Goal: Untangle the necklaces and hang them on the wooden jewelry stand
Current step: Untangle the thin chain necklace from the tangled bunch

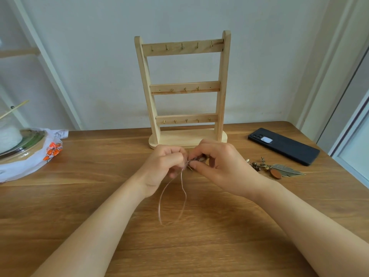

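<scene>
Both hands meet above the table [99, 196], just in front of the stand [184, 90]: the left hand [162, 166] and the right hand [221, 162] each pinch the tangled knot of the cord [182, 188], whose loop hangs down to the table. A second necklace [277, 168], with a feather charm, lies right of the right hand, near a phone [283, 145].

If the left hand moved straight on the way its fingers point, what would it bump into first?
Probably the right hand: the left hand points at it, with only the pinched necklace between.
</scene>
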